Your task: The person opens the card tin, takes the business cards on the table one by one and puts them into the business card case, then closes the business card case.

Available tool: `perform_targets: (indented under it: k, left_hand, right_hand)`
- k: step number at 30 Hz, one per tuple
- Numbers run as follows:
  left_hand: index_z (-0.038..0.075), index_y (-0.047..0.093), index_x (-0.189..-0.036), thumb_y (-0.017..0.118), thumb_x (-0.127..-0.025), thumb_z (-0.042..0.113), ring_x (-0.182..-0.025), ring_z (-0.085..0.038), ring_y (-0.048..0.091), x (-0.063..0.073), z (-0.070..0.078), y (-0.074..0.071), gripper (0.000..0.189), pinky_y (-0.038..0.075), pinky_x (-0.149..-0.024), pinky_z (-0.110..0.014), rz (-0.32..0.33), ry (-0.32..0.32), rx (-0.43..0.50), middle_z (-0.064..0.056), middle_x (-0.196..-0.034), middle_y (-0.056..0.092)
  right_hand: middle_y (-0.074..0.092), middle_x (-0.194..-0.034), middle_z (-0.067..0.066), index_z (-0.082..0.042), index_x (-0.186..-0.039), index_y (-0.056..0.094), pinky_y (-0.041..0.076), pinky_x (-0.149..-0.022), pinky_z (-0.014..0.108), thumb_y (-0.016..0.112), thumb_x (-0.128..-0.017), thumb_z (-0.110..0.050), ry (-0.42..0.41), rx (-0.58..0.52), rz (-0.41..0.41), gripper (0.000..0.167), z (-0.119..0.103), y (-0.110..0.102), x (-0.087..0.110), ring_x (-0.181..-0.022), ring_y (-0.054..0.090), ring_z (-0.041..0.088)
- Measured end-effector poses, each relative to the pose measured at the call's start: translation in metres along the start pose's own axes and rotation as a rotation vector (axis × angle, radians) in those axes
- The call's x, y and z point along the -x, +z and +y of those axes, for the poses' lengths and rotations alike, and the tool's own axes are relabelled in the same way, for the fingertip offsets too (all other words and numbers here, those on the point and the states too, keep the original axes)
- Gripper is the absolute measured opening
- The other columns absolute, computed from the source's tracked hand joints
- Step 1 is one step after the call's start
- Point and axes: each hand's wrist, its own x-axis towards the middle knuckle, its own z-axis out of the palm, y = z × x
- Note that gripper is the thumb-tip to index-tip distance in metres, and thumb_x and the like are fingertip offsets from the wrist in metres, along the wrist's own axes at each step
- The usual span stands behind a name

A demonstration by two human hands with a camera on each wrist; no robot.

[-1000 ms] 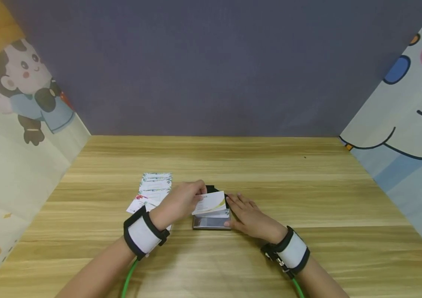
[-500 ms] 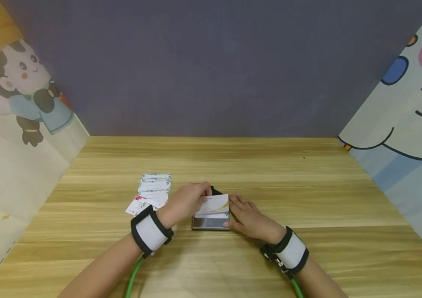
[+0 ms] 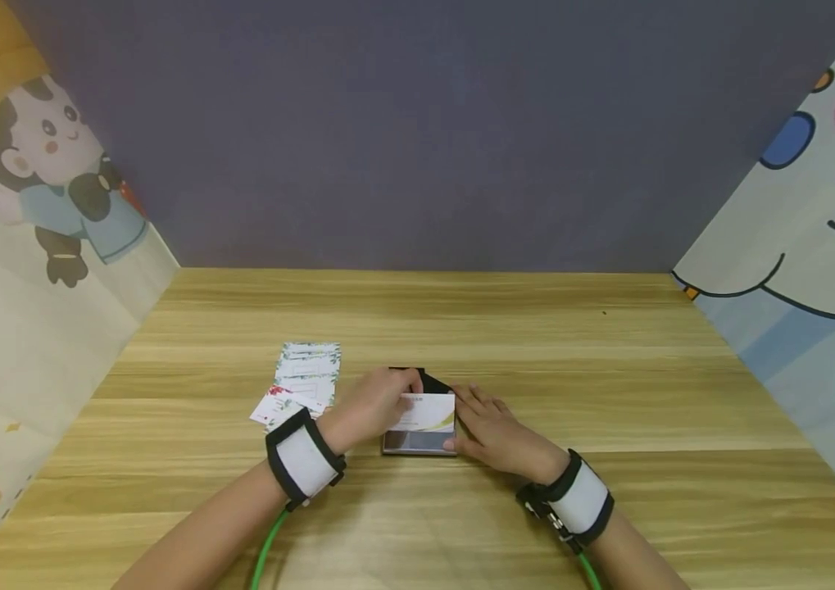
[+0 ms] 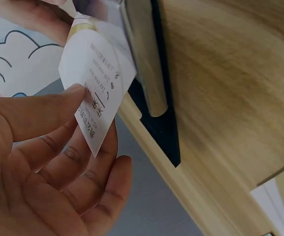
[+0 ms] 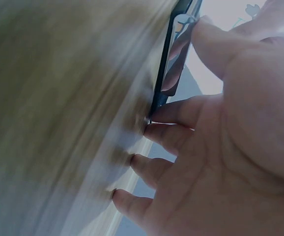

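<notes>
A white business card (image 3: 430, 411) with printed text and a gold curve is pinched at its left end between the thumb and fingers of my left hand (image 3: 373, 403). In the left wrist view the card (image 4: 95, 73) slants beside the shiny face of a dark card case (image 4: 147, 64). From the head view, the case (image 3: 417, 442) lies on the table under the card, its black flap (image 3: 432, 383) behind. My right hand (image 3: 494, 434) lies flat along the case's right side. Its thumb touches the case's front right corner, and the fingertips rest on the table.
Left of the case, several overlapping white cards (image 3: 306, 369) with leafy borders lie in a column, partly covered by the left wrist. A card with red flowers (image 3: 277, 403) lies askew on them. A dark panel (image 3: 424, 139) stands behind the wooden table (image 3: 417, 311).
My left hand has moved slightly right and toward me, lowering the card from a tilt until it lines up over the case. The right hand has stayed in place.
</notes>
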Motion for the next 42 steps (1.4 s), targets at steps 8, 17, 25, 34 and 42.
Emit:
perform_targets:
  k: [8,17,25,34,42]
  left_hand:
    - [0.011,0.062,-0.1,0.067,-0.081,0.013,-0.075,-0.015,0.057,0.001,-0.003,0.007,0.02,0.046,-0.064,-0.028,-0.096,-0.021,-0.027,-0.007,-0.094,0.064]
    - [0.01,0.065,-0.102,0.068,-0.08,0.013,-0.079,-0.018,0.053,0.004,-0.002,0.009,0.022,0.044,-0.069,-0.031,-0.143,0.017,-0.1,-0.007,-0.092,0.059]
    - [0.009,0.066,-0.105,0.064,-0.083,0.011,-0.087,-0.019,0.057,0.008,-0.001,0.006,0.022,0.046,-0.077,-0.034,-0.149,0.033,-0.119,-0.007,-0.096,0.062]
    - [0.006,0.061,-0.112,0.061,-0.085,0.007,-0.094,-0.024,0.061,0.016,-0.007,-0.004,0.027,0.049,-0.079,-0.036,-0.087,-0.048,0.026,-0.011,-0.101,0.065]
    - [0.006,0.062,-0.11,0.062,-0.083,0.006,-0.096,-0.025,0.061,0.031,-0.023,-0.017,0.027,0.049,-0.082,-0.039,-0.007,-0.105,-0.018,-0.009,-0.101,0.066]
  right_hand:
    - [0.016,-0.151,0.019,0.003,-0.142,0.022,0.018,-0.106,0.059,0.047,-0.092,-0.04,0.007,0.003,-0.015,0.071,0.0,0.002,-0.001,-0.138,0.012,0.04]
    - [0.017,-0.151,0.018,0.003,-0.141,0.025,0.018,-0.106,0.059,0.048,-0.092,-0.04,0.0,0.015,-0.016,0.069,-0.001,0.001,0.0,-0.138,0.012,0.04]
    - [0.016,-0.151,0.018,0.002,-0.142,0.024,0.018,-0.106,0.059,0.048,-0.092,-0.04,-0.001,0.015,-0.018,0.07,-0.001,0.0,0.0,-0.138,0.012,0.039]
    - [0.016,-0.151,0.018,0.003,-0.141,0.024,0.018,-0.106,0.059,0.049,-0.092,-0.039,-0.001,0.014,-0.017,0.07,-0.001,-0.001,0.0,-0.138,0.011,0.039]
    - [0.017,-0.15,0.019,0.003,-0.142,0.024,0.017,-0.106,0.06,0.049,-0.092,-0.039,0.003,0.0,-0.02,0.07,-0.001,-0.001,0.001,-0.138,0.011,0.04]
